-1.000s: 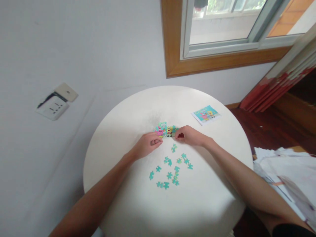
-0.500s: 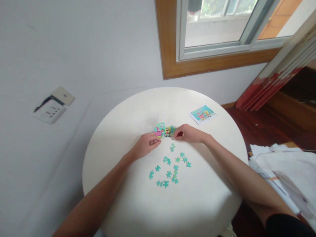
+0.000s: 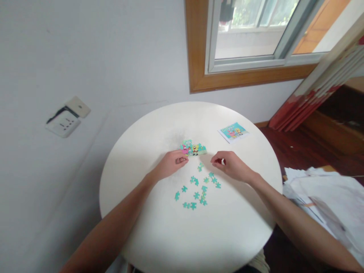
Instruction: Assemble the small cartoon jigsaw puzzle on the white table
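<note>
Two bare hands work over a round white table [image 3: 159, 235]; notes run left to right. Left hand [image 3: 172, 162]: fingers curled, thumb and finger tips close together at the near left corner of the joined puzzle section [image 3: 194, 149], which lies flat, beyond the loose pieces. Cannot tell whether the tips clamp its edge or only rest against it. Judged risk: a sideways push here could skew the section or pop a joint, as no frame is seen around it. Loose pieces [image 3: 193, 206] lie scattered on the near side, some touching or overlapping; a dragged wrist could sweep them about. One small cluster [image 3: 200, 167] sits between the hands, the likeliest to be knocked. Right hand [image 3: 233, 166]: curled, a gap inside the bent fingers, apart from the section (whether the tips meet or pinch a piece, cannot tell); a lowered palm could nudge the nearby pieces. Edges: at left, tabletop stretches from the section to the rim, giving the left hand room; on the near side, a broad strip separates pieces from rim; at right, the picture card [image 3: 233, 132] lies near the far right rim, limiting a wide swing that way.
</note>
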The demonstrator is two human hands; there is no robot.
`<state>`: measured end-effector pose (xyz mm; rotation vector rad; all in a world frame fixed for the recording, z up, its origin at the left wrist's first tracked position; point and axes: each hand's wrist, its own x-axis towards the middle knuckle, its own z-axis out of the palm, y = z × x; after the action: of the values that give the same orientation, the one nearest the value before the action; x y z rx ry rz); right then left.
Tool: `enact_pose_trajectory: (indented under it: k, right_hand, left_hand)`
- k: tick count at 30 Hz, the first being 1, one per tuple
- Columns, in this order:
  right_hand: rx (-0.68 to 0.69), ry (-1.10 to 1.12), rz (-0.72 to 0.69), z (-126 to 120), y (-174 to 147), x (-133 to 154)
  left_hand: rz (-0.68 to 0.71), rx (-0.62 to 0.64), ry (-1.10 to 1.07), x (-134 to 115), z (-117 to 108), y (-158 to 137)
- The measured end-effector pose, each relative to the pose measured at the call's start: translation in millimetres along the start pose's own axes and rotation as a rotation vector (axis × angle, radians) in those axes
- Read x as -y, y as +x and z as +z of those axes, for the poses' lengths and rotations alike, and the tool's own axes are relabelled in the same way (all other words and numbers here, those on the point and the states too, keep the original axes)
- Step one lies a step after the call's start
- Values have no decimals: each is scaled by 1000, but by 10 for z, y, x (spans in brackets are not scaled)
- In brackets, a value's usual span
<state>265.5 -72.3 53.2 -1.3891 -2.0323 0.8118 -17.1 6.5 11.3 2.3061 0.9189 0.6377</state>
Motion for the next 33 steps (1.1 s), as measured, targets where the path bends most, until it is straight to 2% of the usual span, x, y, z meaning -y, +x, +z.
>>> enact_pose_trajectory:
  k: [7,12,17,21,27,33]
  right_hand:
    - [-67,-76,117,411,-589,79]
    - [-137,-68,147,655,-839,173]
    - [-143,-92,133,806,-900,233]
    - [-95,-151,119,882,-918,279]
    - [-90,-313,166,914,-950,355]
    - [-117,-348,188,943,-947,384]
  left_hand:
    - [-7,-5,-4,-16,8,-9]
    - [-22,20,-30,-4,21,-13]
    - [-3,16,-19,28,51,-11]
    - [34,9,-13,39,65,-2]
    - [58,5,-27,-5,47,3]
    - [63,-5,-31,14,43,3]
